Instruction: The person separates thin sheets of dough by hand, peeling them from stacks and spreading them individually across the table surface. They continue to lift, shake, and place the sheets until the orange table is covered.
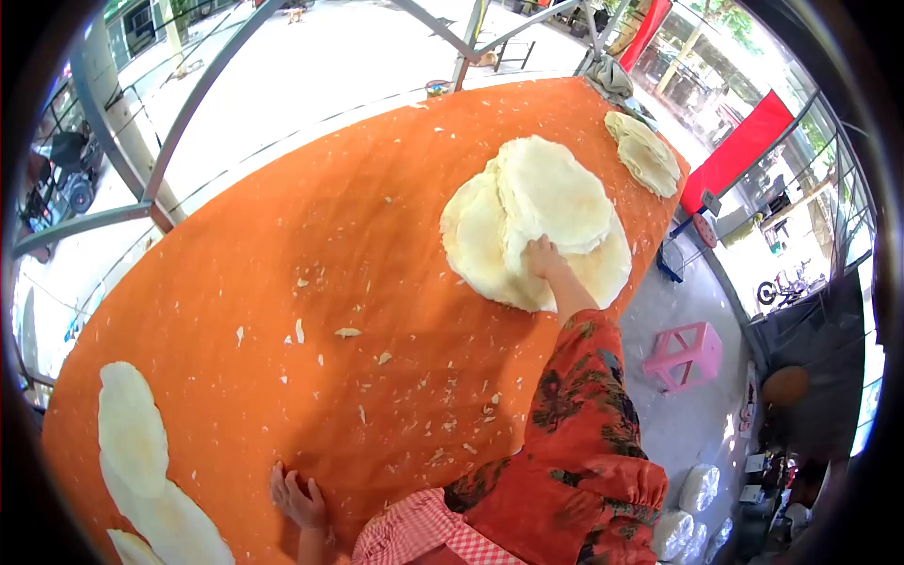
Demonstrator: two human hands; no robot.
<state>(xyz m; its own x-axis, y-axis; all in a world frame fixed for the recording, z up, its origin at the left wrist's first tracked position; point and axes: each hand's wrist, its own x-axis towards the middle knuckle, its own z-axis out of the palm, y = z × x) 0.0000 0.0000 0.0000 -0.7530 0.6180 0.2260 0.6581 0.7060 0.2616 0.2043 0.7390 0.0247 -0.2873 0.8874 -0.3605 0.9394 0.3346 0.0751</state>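
Orange tabletop (pixel 235 282) beneath pale, thin, roundish sheets (pixel 556 193).

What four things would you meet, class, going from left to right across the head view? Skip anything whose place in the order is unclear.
Overlapping pale flat rounds → the person's left hand → the large stack of pale rounds → the pink stool.

One left hand (pixel 299 499), seven o'clock; one right hand (pixel 543 256), half past two. One large pale pile (pixel 556 188) and one small pile (pixel 645 155), both towards two o'clock — layers uncountable. Overlapping pale rounds (pixel 134 433) visible at eight: three. Orange table (pixel 311 235): one. Pink stool (pixel 708 350) — half past three: one.
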